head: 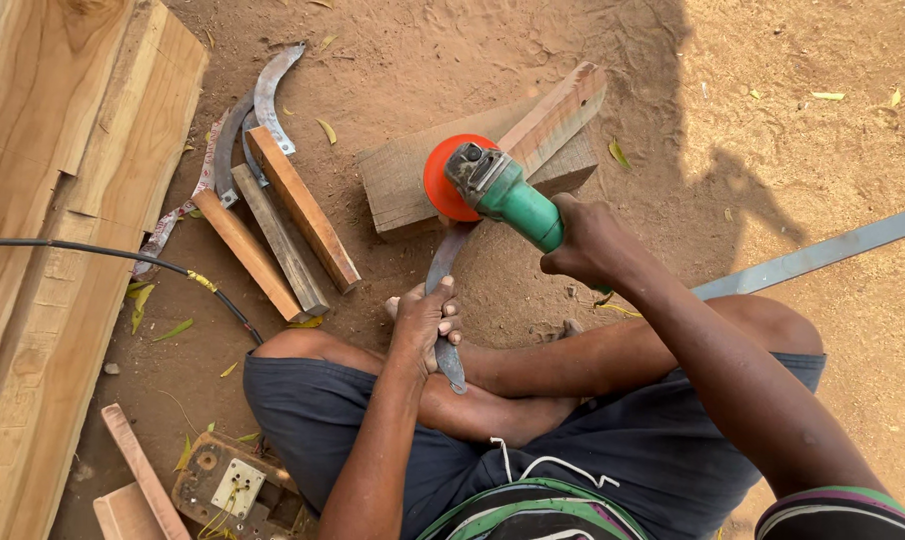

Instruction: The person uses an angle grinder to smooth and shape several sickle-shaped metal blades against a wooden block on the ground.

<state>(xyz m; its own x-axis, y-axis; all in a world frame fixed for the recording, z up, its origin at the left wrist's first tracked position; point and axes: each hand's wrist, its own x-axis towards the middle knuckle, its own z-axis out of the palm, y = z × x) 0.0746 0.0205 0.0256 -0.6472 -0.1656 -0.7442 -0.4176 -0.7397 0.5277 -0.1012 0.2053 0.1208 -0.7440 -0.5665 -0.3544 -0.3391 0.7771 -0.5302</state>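
the left hand (pixel 425 318) grips a curved blade (pixel 443 300); beyond the blade, the right hand (pixel 585 243) holds a green angle grinder (pixel 493 185) against it.

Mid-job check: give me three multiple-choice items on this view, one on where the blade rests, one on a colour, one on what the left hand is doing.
1. Where does the curved blade's far end lie?
A. On the wooden block under the orange disc
B. On the lap
C. On the stacked planks

2. What colour is the angle grinder's body?
A. Yellow
B. Green
C. Black

3. What is the left hand doing?
A. Resting open on the ground
B. Holding a cable
C. Gripping the curved blade

Answers:
1 A: the blade runs from the hand up to the block beneath the disc.
2 B: the body held by the right hand is green.
3 C: its fingers wrap around the blade.
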